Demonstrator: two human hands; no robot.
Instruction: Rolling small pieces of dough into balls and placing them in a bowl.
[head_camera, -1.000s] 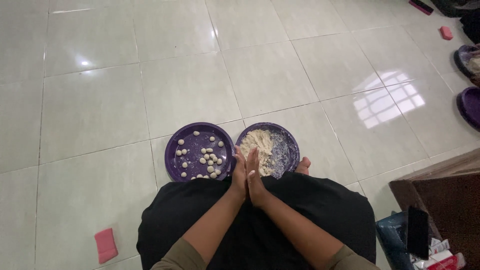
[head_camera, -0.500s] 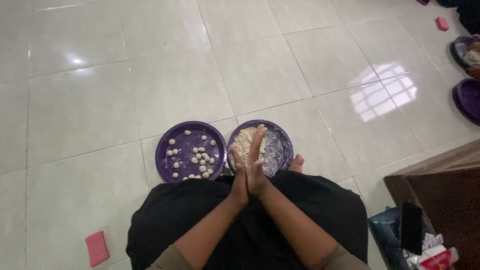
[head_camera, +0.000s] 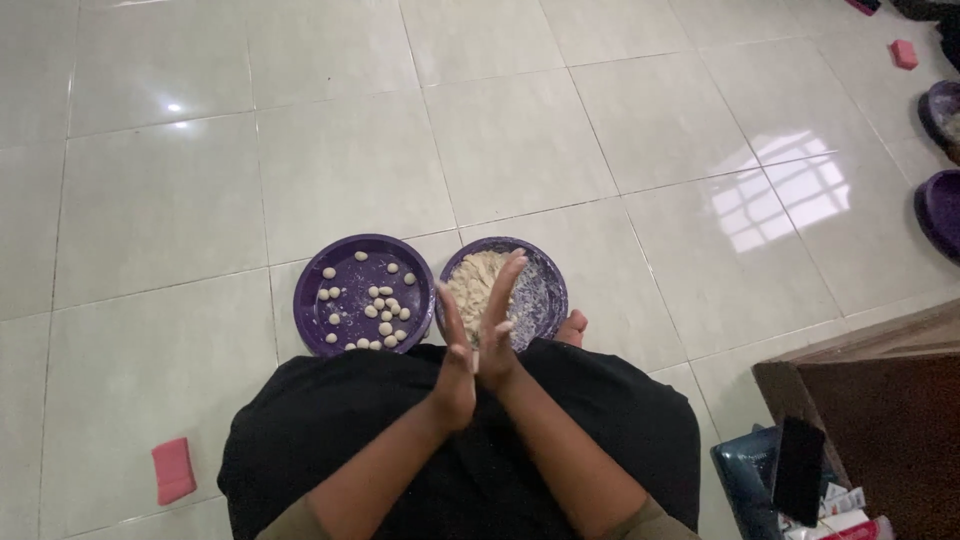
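The fingers (head_camera: 505, 280) of the right hand (head_camera: 497, 335) were straight and close together, pointing away from the body. Those of the left hand (head_camera: 455, 355) were the same, and the two palms were pressed flat against each other. Whatever lay between them was hidden; I judged it to be a small piece of dough, but could not tell.

The hands hung just above the near rim of the dough plate (head_camera: 545, 290), a round purple dish on the floor. That plate held a pale, crumbly heap of dough (head_camera: 470, 285) on its left half, with a floury smear on the bare right half.

Just left of the dough plate, almost touching it, lay a second purple plate (head_camera: 310, 300) with many small dough balls (head_camera: 380, 305) scattered over it, most clustered near its middle.

The dough looked soft, light and slightly sticky, easily squashed or torn. A pinch taken from the heap's edge with the fingertips would suit it, and light, even palm pressure would keep it round. The finished balls seemed delicate and best lifted singly from the sides.

Nearer than the dough plate, a black garment (head_camera: 350, 430) covered the lap, and a bare toe (head_camera: 572, 328) showed at the plate's right rim.
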